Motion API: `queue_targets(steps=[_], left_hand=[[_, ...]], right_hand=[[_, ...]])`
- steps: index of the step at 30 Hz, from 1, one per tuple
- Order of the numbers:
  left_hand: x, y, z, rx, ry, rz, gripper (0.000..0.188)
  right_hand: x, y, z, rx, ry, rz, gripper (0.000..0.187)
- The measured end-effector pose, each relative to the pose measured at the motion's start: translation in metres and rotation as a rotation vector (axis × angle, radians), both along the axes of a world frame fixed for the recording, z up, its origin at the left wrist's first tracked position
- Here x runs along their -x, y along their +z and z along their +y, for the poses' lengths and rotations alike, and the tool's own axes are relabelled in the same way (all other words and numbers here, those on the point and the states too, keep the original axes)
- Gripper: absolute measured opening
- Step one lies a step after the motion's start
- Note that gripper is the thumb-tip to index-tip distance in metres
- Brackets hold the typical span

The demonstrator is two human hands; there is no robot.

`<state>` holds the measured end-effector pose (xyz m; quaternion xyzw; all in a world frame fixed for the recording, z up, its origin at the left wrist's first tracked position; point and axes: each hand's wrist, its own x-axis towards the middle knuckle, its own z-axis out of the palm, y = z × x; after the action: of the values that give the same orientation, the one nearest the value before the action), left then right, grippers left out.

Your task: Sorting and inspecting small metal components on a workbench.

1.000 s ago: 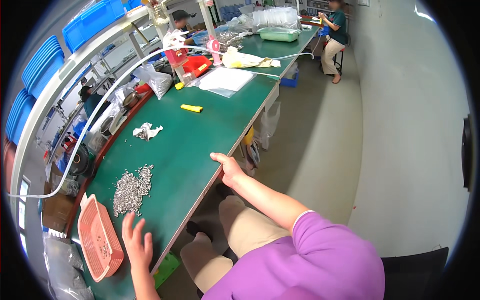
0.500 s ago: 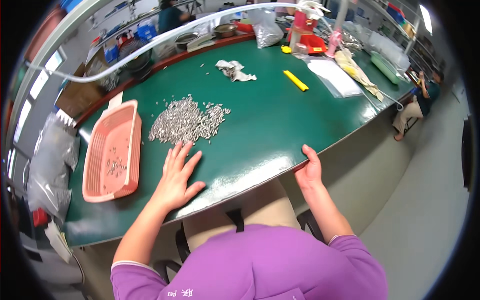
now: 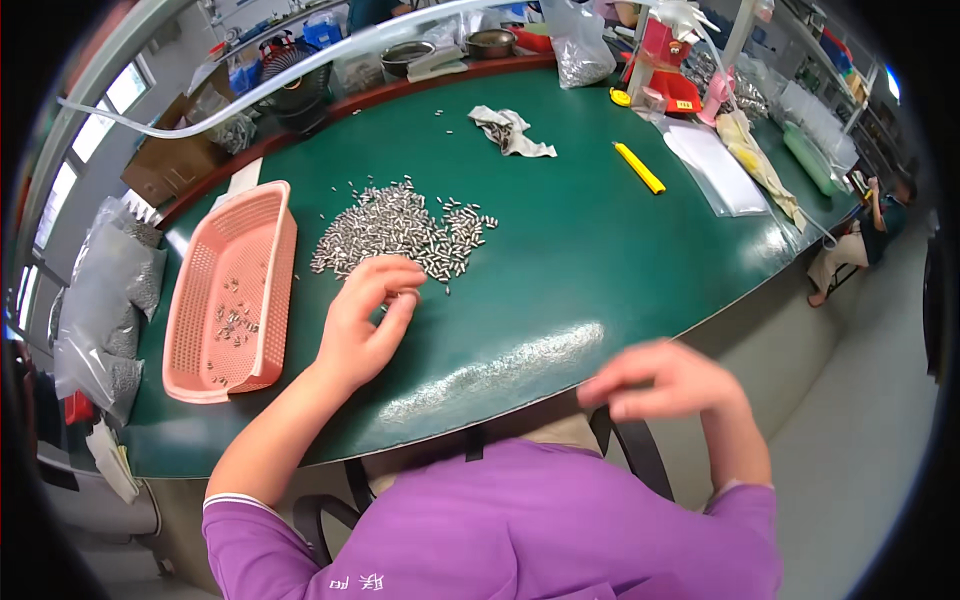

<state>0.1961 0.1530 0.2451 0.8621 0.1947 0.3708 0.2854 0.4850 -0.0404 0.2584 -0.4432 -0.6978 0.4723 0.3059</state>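
A heap of small silvery metal pins (image 3: 385, 228) lies loose on the green tabletop. At its near edge my left hand (image 3: 365, 320) has its fingers curled and the thumb brought up to the fingertips; whatever is between them is hidden. Left of that hand stands a pink plastic basket (image 3: 280, 345) with several of the same small pieces on its bottom. My right hand (image 3: 675, 382), slightly blurred, hovers by the table's front edge with fingers bent, thumb apart and nothing visible in it.
A crumpled pale cloth (image 3: 512, 130) and a yellow stick-like tool (image 3: 640, 168) lie farther back. Clear bags of parts (image 3: 105, 320) sit beyond the basket. At the right are a plastic-covered white sheet (image 3: 715, 165) and a red bin (image 3: 677, 90). A seated person (image 3: 865, 235) is far right.
My left hand has gone from spread fingers to a curled grip beside the heap. My right hand has let go of the table edge and lifted, turning inward. The view has shifted slightly.
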Motion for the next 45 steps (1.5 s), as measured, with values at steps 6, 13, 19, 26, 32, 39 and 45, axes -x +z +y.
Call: queue_targets(steps=[6,13,19,26,32,39,45], left_hand=[[-0.043,-0.014,0.005,0.959,-0.297,-0.116,0.019],[-0.035,-0.024,0.011,1.097,-0.494,-0.132,0.018],[-0.038,-0.028,0.018,1.185,-0.479,-0.163,0.017],[-0.042,-0.025,0.018,1.265,-0.473,-0.128,0.017],[-0.043,-0.027,0.021,1.285,-0.447,-0.179,0.014],[-0.048,-0.027,0.024,1.29,-0.406,-0.218,0.017],[-0.047,-0.03,0.026,1.278,-0.352,-0.201,0.016]], right_hand=[[0.004,0.007,0.157,-0.322,-0.463,-0.628,0.019],[0.002,-0.02,0.211,-0.195,-0.429,-0.558,0.025],[0.01,-0.019,0.204,-0.272,-0.426,-0.581,0.017],[0.01,-0.013,0.199,-0.346,-0.413,-0.578,0.012],[0.028,0.001,0.193,-0.573,-0.193,-0.283,0.011],[0.038,-0.011,0.188,-0.607,-0.129,-0.208,0.015],[0.045,-0.011,0.188,-0.706,-0.057,-0.183,0.018]])
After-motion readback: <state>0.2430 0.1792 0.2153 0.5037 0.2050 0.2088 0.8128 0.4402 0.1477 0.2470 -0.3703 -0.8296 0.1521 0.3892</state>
